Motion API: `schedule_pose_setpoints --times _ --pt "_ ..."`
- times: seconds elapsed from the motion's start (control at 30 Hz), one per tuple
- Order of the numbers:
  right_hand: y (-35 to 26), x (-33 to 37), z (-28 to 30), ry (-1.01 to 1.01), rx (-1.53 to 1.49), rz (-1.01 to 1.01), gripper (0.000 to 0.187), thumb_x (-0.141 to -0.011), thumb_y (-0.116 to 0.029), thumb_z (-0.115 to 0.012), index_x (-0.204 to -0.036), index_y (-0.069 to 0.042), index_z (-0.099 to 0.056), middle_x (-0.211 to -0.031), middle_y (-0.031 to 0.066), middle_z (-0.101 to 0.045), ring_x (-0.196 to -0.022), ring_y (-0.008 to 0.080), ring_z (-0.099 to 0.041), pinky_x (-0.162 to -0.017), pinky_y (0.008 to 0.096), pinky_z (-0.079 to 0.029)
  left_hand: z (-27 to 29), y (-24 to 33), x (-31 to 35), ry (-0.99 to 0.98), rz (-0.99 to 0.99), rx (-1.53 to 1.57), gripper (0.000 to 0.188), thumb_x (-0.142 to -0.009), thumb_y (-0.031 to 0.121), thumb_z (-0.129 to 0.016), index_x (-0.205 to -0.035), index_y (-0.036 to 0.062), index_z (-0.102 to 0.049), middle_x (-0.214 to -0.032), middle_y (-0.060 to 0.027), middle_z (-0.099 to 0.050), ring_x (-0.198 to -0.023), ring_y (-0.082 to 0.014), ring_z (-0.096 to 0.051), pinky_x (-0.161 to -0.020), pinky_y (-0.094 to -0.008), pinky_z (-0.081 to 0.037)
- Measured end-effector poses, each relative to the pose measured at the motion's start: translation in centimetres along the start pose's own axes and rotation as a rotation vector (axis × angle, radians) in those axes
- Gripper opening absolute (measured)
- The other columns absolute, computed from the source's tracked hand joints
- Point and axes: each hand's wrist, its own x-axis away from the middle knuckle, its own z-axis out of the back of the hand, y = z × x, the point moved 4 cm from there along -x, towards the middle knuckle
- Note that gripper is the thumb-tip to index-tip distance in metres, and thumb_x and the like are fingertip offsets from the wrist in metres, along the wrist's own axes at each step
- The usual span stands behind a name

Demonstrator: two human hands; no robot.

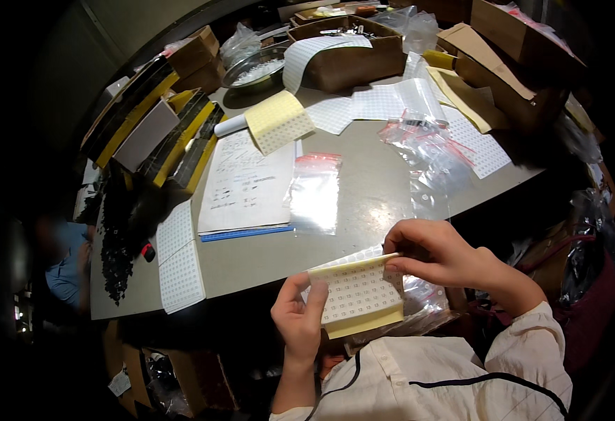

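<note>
A sheet of small round number stickers (360, 291) with yellow backing is held over my lap, just off the table's near edge. Its upper part folds back, so another row of stickers shows behind the fold. My left hand (299, 317) grips the left side, thumb in front and fingers behind. At the upper right corner, my right hand (435, 252) pinches the folded edge between thumb and fingertips. Whether a single sticker is between those fingertips is too small to tell. A clear zip bag (426, 289) lies partly hidden behind the sheet, below my right hand.
On the grey table (363, 210) lie a written-on notepad (241, 189), a flat zip bag (318, 200), a pile of zip bags (430, 161) and a curled yellow sticker sheet (279, 123). Cardboard boxes (353, 63) line the back. Black small parts (116, 259) heap at left; a person (69, 270) is beyond.
</note>
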Motion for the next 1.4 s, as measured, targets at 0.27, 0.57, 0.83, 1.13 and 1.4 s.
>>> schedule_pose_setpoints --times 0.27,0.57,0.83,1.13,1.4 --pt "-0.6 0.7 0.4 0.074 0.254 0.128 0.038 -0.079 -0.004 -0.074 -0.115 -0.003 -0.062 -0.113 0.0167 -0.063 -0.106 0.0375 -0.061 -0.089 0.0445 -0.052 -1.4 -0.3 0.1 -0.058 0.024 -0.09 0.013 -0.095 -0.001 -0.074 -0.106 -0.0073 -0.072 -0.092 -0.0066 -0.075 -0.084 -0.0095 -0.065 -0.076 -0.0247 -0.053" --pt "-3.2 0.0 0.1 0.053 0.302 0.275 0.037 -0.086 -0.007 -0.078 -0.119 -0.001 -0.062 -0.109 0.0142 -0.064 -0.1 0.0329 -0.064 -0.086 0.0402 -0.054 -2.8 -0.3 0.5 -0.078 -0.106 -0.362 0.011 -0.096 0.003 -0.077 -0.101 -0.0052 -0.072 -0.082 -0.0029 -0.072 -0.075 -0.0056 -0.063 -0.07 -0.0202 -0.05" --pt "-0.3 2.2 0.7 0.03 0.136 -0.051 0.033 -0.091 -0.015 -0.08 -0.116 -0.001 -0.063 -0.102 0.013 -0.066 -0.091 0.0251 -0.066 -0.079 0.0337 -0.053 -2.4 -0.4 -0.1 0.0 -0.048 -0.268 0.008 -0.092 -0.001 -0.078 -0.092 -0.0062 -0.072 -0.079 -0.0077 -0.075 -0.073 -0.0093 -0.067 -0.069 -0.0237 -0.053" --pt "1.2 3.8 0.5 0.062 -0.321 -0.184 0.015 -0.097 -0.01 -0.075 -0.105 0.003 -0.07 -0.087 0.0047 -0.073 -0.078 0.0078 -0.066 -0.068 0.0257 -0.054 -2.2 -0.5 -0.1 -0.015 -0.016 -0.119 0.019 -0.094 0.004 -0.078 -0.082 -0.0037 -0.066 -0.074 -0.0019 -0.068 -0.069 -0.0064 -0.058 -0.065 -0.0221 -0.048" --pt "2.6 4.2 -0.2 0.093 -0.258 -0.185 0.013 -0.096 -0.009 -0.073 -0.1 0.002 -0.069 -0.085 0.0075 -0.07 -0.075 0.0162 -0.066 -0.068 0.0304 -0.053 -3.2 0.1 -0.2 -0.099 0.147 -0.023 0.014 -0.094 0.005 -0.079 -0.088 -0.0054 -0.071 -0.08 -0.007 -0.074 -0.073 -0.0088 -0.064 -0.069 -0.0239 -0.052"
